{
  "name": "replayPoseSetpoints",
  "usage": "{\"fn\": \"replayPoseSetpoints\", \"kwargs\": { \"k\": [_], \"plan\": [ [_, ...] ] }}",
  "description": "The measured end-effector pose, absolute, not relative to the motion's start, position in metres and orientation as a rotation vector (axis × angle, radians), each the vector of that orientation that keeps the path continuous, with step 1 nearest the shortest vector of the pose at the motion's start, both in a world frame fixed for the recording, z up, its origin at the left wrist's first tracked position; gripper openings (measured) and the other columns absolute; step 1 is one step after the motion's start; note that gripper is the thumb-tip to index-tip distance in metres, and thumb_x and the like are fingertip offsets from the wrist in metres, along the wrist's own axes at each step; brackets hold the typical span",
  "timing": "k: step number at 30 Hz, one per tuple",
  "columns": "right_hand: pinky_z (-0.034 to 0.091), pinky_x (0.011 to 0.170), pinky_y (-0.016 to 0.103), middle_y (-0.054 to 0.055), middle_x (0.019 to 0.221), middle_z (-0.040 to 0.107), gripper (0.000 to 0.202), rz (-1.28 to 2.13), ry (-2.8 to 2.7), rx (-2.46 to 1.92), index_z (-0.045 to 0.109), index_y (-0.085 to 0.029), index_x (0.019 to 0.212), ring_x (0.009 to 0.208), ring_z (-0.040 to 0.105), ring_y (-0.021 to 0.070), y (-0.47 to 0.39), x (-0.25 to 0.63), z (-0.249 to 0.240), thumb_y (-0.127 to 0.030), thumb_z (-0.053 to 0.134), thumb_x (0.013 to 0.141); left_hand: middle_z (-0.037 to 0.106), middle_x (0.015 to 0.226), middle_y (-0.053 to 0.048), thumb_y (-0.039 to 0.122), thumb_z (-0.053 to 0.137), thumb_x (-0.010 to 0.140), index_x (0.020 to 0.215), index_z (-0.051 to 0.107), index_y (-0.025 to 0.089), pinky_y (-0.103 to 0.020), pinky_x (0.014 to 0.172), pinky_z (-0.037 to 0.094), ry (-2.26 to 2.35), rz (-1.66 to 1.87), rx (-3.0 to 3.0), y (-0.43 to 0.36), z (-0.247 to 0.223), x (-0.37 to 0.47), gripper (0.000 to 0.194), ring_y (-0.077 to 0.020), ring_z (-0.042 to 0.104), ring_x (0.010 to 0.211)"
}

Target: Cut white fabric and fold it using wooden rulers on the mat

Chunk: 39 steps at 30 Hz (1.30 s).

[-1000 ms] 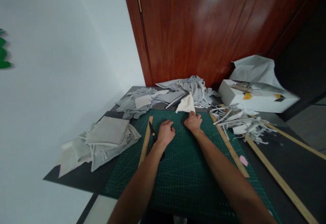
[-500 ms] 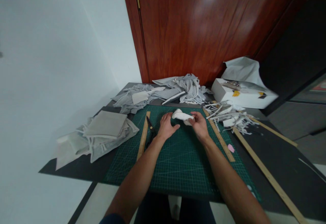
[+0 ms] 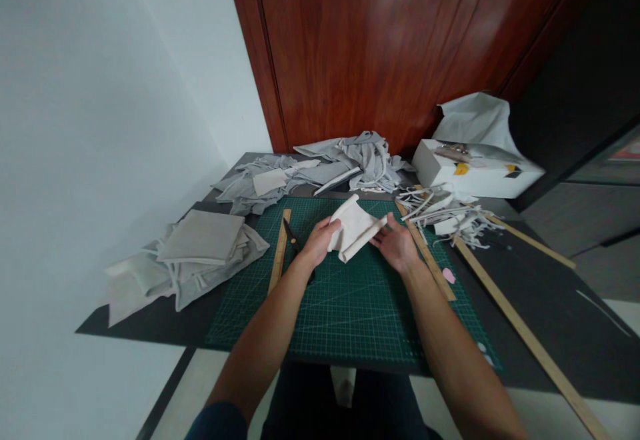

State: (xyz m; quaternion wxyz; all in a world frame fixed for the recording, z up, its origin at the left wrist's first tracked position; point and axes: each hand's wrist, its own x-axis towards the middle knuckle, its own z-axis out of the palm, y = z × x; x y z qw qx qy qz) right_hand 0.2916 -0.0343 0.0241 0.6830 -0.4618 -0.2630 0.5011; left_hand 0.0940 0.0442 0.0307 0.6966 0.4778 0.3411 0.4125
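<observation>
A small off-white piece of fabric (image 3: 354,223) with curled edges is held up over the green cutting mat (image 3: 345,320). My left hand (image 3: 320,241) pinches its left edge, thumb on top. At the right edge, my right hand (image 3: 397,243) has its thumb and fingers closed on the curled border, the other fingers reaching under it. Black scissors (image 3: 291,235) lie left of my left hand, partly hidden behind it. Beside them is a wooden ruler (image 3: 279,253). Another wooden ruler (image 3: 430,260) lies just right of my right hand.
Folded fabric (image 3: 200,240) is stacked at the left. Grey fabric scraps (image 3: 370,160) pile up along the back. Thin fabric strips (image 3: 447,217) heap at the right, near a white box (image 3: 480,173). A long wooden ruler (image 3: 525,333) and a pink piece (image 3: 449,275) lie on the right.
The fabric was bunched and narrow; now it is spread wider between my hands. My left hand has closed on its left edge. The view has shifted slightly.
</observation>
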Motion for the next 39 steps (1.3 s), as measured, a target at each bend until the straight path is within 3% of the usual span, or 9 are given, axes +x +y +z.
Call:
{"fn": "replayPoseSetpoints", "kwargs": {
  "k": [2,5,9,14,18,21,27,33,39],
  "plan": [
    [0.064,0.08,0.043,0.007,0.111,0.078,0.046,1.147,-0.626,-1.107,0.06,-0.028,0.11,0.097,0.075,0.0264,-0.035,0.277,0.02,-0.063,0.075,0.085,0.082,0.104,-0.009,0.039,0.082,0.081,0.113,0.077,0.014,-0.032,0.084,0.057,0.745,0.887,0.996,0.042,0.032,0.095,0.042,-0.0221,0.074,0.09],
    [0.066,0.077,0.043,0.006,0.115,0.078,0.075,1.099,-0.635,-1.168,0.05,-0.031,0.141,0.096,0.076,0.0264,-0.033,0.262,0.012,-0.047,0.086,0.078,0.082,0.105,-0.012,0.044,0.075,0.088,0.116,0.076,0.013,-0.036,0.086,0.06,0.717,0.8,0.959,0.041,0.034,0.095,0.042,-0.0243,0.076,0.091],
    [0.063,0.093,0.047,0.008,0.114,0.076,0.093,0.771,-0.831,-1.318,0.042,-0.023,0.159,0.1,0.074,0.0268,-0.025,0.274,-0.002,-0.028,0.079,0.073,0.081,0.087,-0.013,0.044,0.064,0.091,0.095,0.079,0.012,-0.037,0.076,0.059,0.894,0.715,1.109,0.047,0.033,0.089,0.036,-0.0264,0.075,0.081],
    [0.059,0.099,0.05,0.013,0.113,0.074,0.077,0.423,-1.064,-1.64,0.054,-0.014,0.152,0.095,0.071,0.0276,-0.02,0.294,-0.015,-0.017,0.063,0.075,0.074,0.07,-0.007,0.027,0.063,0.085,0.072,0.075,0.015,-0.032,0.07,0.053,1.299,0.539,1.769,0.049,0.037,0.08,0.021,-0.0275,0.074,0.078],
    [0.047,0.114,0.059,0.025,0.134,0.065,0.063,0.117,-1.201,-1.812,0.062,-0.007,0.141,0.124,0.061,0.0371,-0.023,0.283,-0.01,-0.012,0.059,0.079,0.08,0.097,-0.022,0.032,0.063,0.09,0.091,0.08,0.012,-0.041,0.086,0.056,1.586,0.293,2.141,0.033,0.052,0.08,0.026,-0.037,0.077,0.098],
    [0.044,0.118,0.055,0.021,0.134,0.068,0.048,0.076,-1.461,-1.666,0.068,-0.013,0.133,0.128,0.059,0.0346,-0.028,0.26,0.0,-0.012,0.053,0.088,0.079,0.108,-0.026,0.034,0.06,0.095,0.108,0.078,0.011,-0.048,0.093,0.057,1.767,0.281,2.233,0.025,0.06,0.08,0.032,-0.0405,0.077,0.105],
    [0.047,0.115,0.046,0.016,0.131,0.072,0.041,0.241,-1.876,-1.385,0.071,-0.016,0.127,0.125,0.062,0.0285,-0.031,0.212,0.007,-0.009,0.049,0.094,0.08,0.113,-0.019,0.02,0.061,0.095,0.114,0.075,0.015,-0.037,0.094,0.056,1.56,0.266,2.257,0.036,0.056,0.076,0.025,-0.0329,0.076,0.112],
    [0.048,0.106,0.049,0.018,0.149,0.063,0.047,0.263,-1.962,-1.624,0.064,-0.013,0.142,0.13,0.057,0.0323,-0.04,0.212,0.011,-0.019,0.051,0.098,0.081,0.111,-0.013,0.01,0.06,0.095,0.119,0.072,0.018,-0.029,0.091,0.054,1.469,0.335,2.232,0.033,0.054,0.078,0.029,-0.0239,0.077,0.106],
    [0.045,0.105,0.052,0.015,0.158,0.055,0.053,0.237,-2.025,-1.822,0.063,-0.021,0.149,0.137,0.046,0.0363,-0.049,0.212,0.024,-0.03,0.057,0.097,0.082,0.113,-0.006,0.006,0.056,0.094,0.117,0.08,0.022,-0.025,0.094,0.054,1.228,0.37,2.239,0.036,0.054,0.075,0.037,-0.0182,0.076,0.101]
  ]
}}
